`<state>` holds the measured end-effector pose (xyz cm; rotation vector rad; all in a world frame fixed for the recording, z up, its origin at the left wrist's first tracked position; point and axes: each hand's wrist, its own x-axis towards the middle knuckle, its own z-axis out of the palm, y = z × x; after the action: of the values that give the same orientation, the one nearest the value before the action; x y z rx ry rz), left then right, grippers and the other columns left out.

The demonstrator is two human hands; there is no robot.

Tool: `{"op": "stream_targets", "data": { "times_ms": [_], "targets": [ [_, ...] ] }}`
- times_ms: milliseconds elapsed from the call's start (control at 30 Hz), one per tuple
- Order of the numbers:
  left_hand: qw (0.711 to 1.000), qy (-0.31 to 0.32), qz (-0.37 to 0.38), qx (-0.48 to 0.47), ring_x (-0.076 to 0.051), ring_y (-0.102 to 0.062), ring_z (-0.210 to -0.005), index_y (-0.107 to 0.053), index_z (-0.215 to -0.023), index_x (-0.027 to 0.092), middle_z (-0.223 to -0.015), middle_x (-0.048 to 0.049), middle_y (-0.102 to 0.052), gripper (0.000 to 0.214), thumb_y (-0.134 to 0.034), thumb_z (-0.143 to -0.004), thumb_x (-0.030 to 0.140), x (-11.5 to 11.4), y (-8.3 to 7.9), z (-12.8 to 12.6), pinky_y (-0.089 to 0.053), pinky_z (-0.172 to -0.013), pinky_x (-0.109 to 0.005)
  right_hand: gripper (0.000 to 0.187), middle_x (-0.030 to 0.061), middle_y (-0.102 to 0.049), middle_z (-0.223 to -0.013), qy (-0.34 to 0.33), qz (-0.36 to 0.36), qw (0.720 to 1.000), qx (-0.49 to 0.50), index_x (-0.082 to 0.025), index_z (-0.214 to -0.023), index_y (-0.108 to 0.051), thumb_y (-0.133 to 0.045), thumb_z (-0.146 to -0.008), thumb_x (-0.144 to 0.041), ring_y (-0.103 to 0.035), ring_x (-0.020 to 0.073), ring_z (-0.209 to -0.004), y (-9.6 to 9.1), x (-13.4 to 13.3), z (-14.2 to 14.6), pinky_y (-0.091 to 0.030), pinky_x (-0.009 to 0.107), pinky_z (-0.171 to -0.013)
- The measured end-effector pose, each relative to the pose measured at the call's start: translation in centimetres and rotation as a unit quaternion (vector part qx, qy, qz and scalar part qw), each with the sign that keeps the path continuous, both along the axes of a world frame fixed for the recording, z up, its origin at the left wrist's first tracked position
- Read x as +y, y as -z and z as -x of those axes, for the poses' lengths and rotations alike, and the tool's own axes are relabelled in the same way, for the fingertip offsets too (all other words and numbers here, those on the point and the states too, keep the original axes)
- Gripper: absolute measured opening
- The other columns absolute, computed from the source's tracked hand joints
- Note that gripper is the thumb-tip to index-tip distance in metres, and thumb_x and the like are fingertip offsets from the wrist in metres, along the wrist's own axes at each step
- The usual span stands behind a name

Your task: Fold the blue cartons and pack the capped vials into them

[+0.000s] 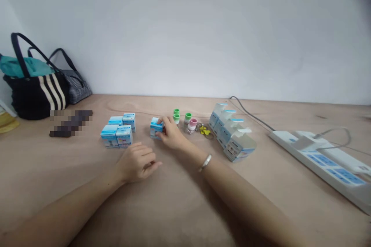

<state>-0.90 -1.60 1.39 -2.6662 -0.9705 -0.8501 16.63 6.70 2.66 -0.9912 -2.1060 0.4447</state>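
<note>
My right hand (pixel 171 134) grips a small blue-and-white carton (pixel 154 128) on the table, thumb at its near side and fingers over its right edge. Nearer to me, my left hand (pixel 138 162) rests on the table with nothing visible in it, fingers loosely bent and thumb held apart. Just beyond it stands a cluster of closed blue-and-white cartons (pixel 124 136). Right of my right hand are small bottles with green tops (pixel 188 116) and one with a pink top (pixel 192 123). Open-topped cartons (pixel 228 133) form a slanting row farther right, flaps raised.
Small yellow pieces (pixel 204 130) lie beside the bottles. A white power strip (pixel 319 162) with a grey cable occupies the right side. At left are a dark, pixelated object (pixel 71 124), a black striped bag (pixel 37 94) and a grey bag (pixel 78 87) by the wall.
</note>
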Motion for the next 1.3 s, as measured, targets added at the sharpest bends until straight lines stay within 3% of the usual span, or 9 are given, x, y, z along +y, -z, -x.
{"op": "stream_targets", "data": {
  "times_ms": [167, 367, 467, 633, 767, 900, 1033, 1167, 1300],
  "targets": [
    [0.994, -0.078, 0.065, 0.041, -0.015, -0.054, -0.055, -0.055, -0.060, 0.020, -0.060, -0.0018, -0.059, 0.032, -0.048, -0.085, 0.039, -0.1, -0.1, 0.2, -0.034, -0.054, -0.028, 0.035, 0.0056, -0.053, -0.103, -0.004, -0.007, 1.000, -0.003, -0.025, -0.102, -0.047, -0.055, -0.073, -0.008, -0.056, 0.0184, -0.085, 0.1, 3.1, 4.1, -0.047, 0.032, -0.076],
    [0.947, -0.279, 0.134, 0.082, -0.024, -0.061, -0.059, -0.059, -0.063, 0.018, -0.065, -0.0090, -0.064, 0.044, -0.046, -0.082, 0.056, -0.4, -0.6, 1.5, -0.038, -0.053, -0.030, 0.047, 0.0100, -0.053, -0.119, 0.012, -0.026, 0.999, -0.028, -0.026, -0.122, -0.040, -0.057, -0.079, -0.019, -0.059, 0.0196, -0.088, -0.3, 1.6, 4.8, -0.049, 0.034, -0.077],
    [0.938, -0.309, 0.120, 0.101, -0.029, -0.063, -0.067, -0.063, -0.065, 0.016, -0.068, -0.0136, -0.065, 0.051, -0.043, -0.081, 0.060, 0.0, -0.3, 1.9, -0.042, -0.058, -0.035, 0.039, 0.0120, -0.053, -0.121, 0.076, -0.061, 0.990, -0.103, -0.025, -0.117, -0.047, -0.057, -0.079, -0.022, -0.060, 0.0229, -0.089, -1.2, -0.4, 2.3, -0.048, 0.035, -0.072],
    [0.937, -0.310, 0.110, 0.120, -0.032, -0.063, -0.076, -0.066, -0.070, 0.015, -0.076, -0.0161, -0.065, 0.056, -0.036, -0.085, 0.060, 0.8, 0.2, 2.1, -0.044, -0.060, -0.038, 0.002, 0.0144, -0.062, -0.074, 0.209, -0.054, 0.949, -0.232, -0.018, -0.076, -0.062, -0.061, -0.077, -0.019, -0.062, 0.0283, -0.067, -2.3, -6.3, -4.5, -0.043, 0.038, -0.057],
    [0.938, -0.309, 0.107, 0.116, -0.031, -0.062, -0.078, -0.065, -0.070, 0.016, -0.079, -0.0151, -0.064, 0.054, -0.037, -0.084, 0.060, 0.8, 0.3, 2.0, -0.044, -0.059, -0.037, 0.014, 0.0186, -0.059, -0.088, 0.383, -0.083, 0.871, -0.296, -0.017, -0.073, -0.065, -0.062, -0.077, -0.030, -0.060, 0.0246, -0.063, -2.8, -10.4, -10.2, -0.039, 0.032, -0.048],
    [0.955, -0.271, 0.102, 0.072, -0.026, -0.060, -0.071, -0.061, -0.063, 0.018, -0.070, -0.0097, -0.061, 0.051, -0.038, -0.085, 0.059, 0.5, 0.4, 1.4, -0.043, -0.060, -0.034, 0.019, 0.0196, -0.057, -0.100, 0.450, -0.113, 0.830, -0.308, -0.019, -0.079, -0.068, -0.060, -0.076, -0.036, -0.059, 0.0269, -0.074, -3.5, -11.0, -14.1, -0.036, 0.029, -0.044],
    [0.974, -0.208, 0.090, 0.028, -0.022, -0.060, -0.072, -0.058, -0.065, 0.019, -0.069, -0.0057, -0.059, 0.042, -0.043, -0.086, 0.052, 0.5, 0.3, 0.9, -0.044, -0.064, -0.033, 0.018, 0.0145, -0.065, -0.087, 0.421, -0.082, 0.842, -0.327, -0.018, -0.077, -0.066, -0.049, -0.082, -0.020, -0.058, 0.0274, -0.080, -4.2, -10.8, -13.8, -0.035, 0.030, -0.050],
    [0.985, -0.095, 0.116, -0.082, -0.019, -0.061, -0.081, -0.058, -0.091, 0.020, -0.087, -0.0043, -0.062, 0.020, -0.053, -0.084, 0.038, 0.3, 0.0, 0.2, -0.049, -0.074, -0.033, 0.019, 0.0100, -0.067, -0.080, 0.307, -0.176, 0.897, -0.265, -0.020, -0.079, -0.065, -0.047, -0.084, -0.017, -0.055, 0.0250, -0.082, -4.7, -11.1, -9.5, -0.037, 0.033, -0.062],
    [0.967, -0.017, 0.165, -0.192, -0.020, -0.060, -0.096, -0.043, -0.123, 0.023, -0.115, -0.0077, -0.057, 0.054, -0.066, -0.074, 0.029, 0.2, 0.2, -1.1, -0.053, -0.080, -0.036, 0.017, 0.0093, -0.068, -0.079, 0.158, -0.202, 0.942, -0.218, -0.019, -0.080, -0.065, -0.048, -0.083, -0.016, -0.053, 0.0242, -0.081, -4.4, -9.8, -4.0, -0.034, 0.040, -0.077]
  ]
}}
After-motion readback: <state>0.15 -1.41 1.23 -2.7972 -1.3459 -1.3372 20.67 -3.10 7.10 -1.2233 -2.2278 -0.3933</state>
